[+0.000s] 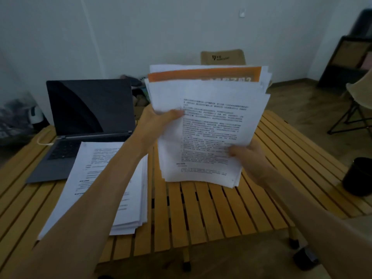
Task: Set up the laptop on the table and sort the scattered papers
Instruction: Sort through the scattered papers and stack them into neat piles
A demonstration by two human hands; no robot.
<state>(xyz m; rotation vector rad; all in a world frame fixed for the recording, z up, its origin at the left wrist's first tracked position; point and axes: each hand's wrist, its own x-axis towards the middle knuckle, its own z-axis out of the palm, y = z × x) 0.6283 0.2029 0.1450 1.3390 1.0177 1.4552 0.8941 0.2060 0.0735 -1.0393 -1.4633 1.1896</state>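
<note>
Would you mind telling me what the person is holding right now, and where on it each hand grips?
A sheaf of papers: the left hand pinches its left edge, the right hand its lower right corner.

Dim room: pale wall point(141, 27), wooden floor point(302, 101), dark shelf point(346, 61) at right.

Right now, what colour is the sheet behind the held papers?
Orange sheet, with white papers in front; head view.

Slatted wood table point(211, 208); printed matt paper sheets point(211, 127); laptop point(88, 121) with glossy dark screen, matt grey body.
</note>
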